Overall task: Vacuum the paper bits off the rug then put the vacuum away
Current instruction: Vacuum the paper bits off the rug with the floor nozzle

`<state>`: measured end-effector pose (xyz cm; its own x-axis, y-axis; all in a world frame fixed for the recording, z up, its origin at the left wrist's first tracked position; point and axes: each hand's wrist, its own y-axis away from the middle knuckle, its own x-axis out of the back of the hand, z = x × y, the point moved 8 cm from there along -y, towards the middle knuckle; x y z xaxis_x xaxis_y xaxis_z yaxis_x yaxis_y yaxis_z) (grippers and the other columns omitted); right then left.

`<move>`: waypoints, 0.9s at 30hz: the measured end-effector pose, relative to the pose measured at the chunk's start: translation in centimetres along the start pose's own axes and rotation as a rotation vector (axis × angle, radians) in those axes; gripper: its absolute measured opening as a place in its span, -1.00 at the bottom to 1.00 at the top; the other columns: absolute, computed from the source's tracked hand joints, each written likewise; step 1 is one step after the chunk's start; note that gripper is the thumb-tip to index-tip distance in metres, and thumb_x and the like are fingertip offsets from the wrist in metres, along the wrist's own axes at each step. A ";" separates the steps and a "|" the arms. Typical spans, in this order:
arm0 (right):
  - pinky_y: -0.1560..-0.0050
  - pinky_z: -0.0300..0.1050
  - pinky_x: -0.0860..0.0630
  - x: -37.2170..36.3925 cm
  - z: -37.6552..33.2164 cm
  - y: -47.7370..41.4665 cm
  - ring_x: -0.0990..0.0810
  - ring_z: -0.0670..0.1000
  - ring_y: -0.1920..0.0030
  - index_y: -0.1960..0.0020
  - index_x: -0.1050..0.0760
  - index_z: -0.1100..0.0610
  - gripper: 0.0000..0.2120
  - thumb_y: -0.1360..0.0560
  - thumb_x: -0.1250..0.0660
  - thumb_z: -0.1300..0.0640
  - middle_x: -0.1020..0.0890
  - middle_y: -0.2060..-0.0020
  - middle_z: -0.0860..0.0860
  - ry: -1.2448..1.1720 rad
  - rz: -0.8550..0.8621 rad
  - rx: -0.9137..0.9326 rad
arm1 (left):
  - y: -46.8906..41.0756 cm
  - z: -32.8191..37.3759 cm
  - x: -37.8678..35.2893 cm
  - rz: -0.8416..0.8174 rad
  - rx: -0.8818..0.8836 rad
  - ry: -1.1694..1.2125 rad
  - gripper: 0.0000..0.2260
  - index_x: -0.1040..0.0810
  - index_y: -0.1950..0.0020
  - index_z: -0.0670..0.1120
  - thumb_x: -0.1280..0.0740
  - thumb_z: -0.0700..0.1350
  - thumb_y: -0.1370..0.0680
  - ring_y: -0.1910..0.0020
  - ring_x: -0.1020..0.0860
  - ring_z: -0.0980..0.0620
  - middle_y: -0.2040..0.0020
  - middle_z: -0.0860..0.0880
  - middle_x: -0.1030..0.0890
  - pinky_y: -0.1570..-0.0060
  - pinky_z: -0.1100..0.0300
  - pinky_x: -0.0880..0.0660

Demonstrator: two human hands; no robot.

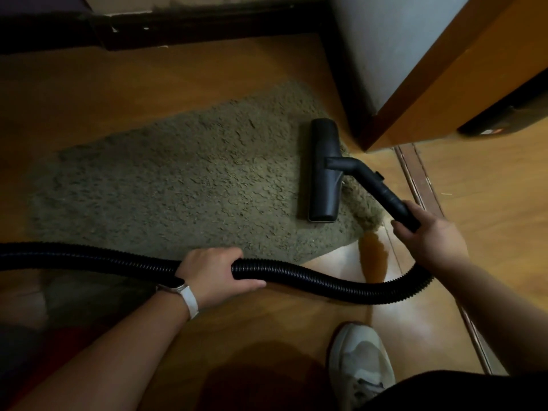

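Gripping the wand (pixel 385 191) with the right hand (pixel 430 235); clasping the ribbed hose (pixel 296 275) with the left hand (pixel 213 271). Resting the floor head (pixel 324 170) on the right end of the rug (pixel 178 179). Spotting no paper bits in the pile, though perhaps lost in dim light. Left to do: stowing the vacuum.

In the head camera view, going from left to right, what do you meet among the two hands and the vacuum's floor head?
left hand, gripping the hose → floor head, resting on the rug → right hand, gripping the wand
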<state>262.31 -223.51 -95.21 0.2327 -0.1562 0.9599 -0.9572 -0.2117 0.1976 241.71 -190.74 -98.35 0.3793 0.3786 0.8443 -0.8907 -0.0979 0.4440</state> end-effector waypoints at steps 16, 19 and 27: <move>0.42 0.01 -0.60 -2.2 3.7 3.9 -0.56 -0.03 0.40 -0.38 -0.37 -0.09 -0.55 -0.53 -0.37 -0.04 -0.54 0.29 -0.06 -0.029 -0.077 -0.065 | -0.4 2.0 -0.5 -0.028 -0.054 -0.061 -0.49 -0.45 0.09 0.13 -0.17 0.54 -0.34 0.24 -0.50 0.17 0.26 0.18 -0.50 0.24 0.21 -0.37; 0.44 -0.09 -0.51 -2.3 1.3 2.8 -0.54 -0.01 0.37 -0.40 -0.40 -0.07 -0.54 -0.53 -0.37 -0.04 -0.55 0.27 -0.05 0.009 -0.091 0.039 | -0.4 2.0 0.0 -0.013 -0.046 -0.079 -0.48 -0.47 0.06 0.13 -0.17 0.54 -0.34 0.24 -0.46 0.15 0.24 0.17 -0.51 0.27 0.18 -0.30; 0.34 -0.20 -0.35 -3.0 -2.2 0.7 -0.50 0.01 0.27 -0.44 -0.40 -0.09 -0.48 -0.50 -0.38 -0.10 -0.65 0.09 0.02 0.071 -0.090 0.164 | 0.0 1.3 -0.1 -0.045 -0.036 -0.104 -0.45 -0.47 0.01 0.12 -0.14 0.55 -0.34 0.16 -0.52 0.13 0.16 0.15 -0.56 0.23 0.18 -0.34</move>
<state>260.59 -221.05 -97.51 0.2977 -0.0625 0.9526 -0.8908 -0.3769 0.2537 241.98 -192.01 -98.05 0.4413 0.2837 0.8513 -0.8800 -0.0487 0.4724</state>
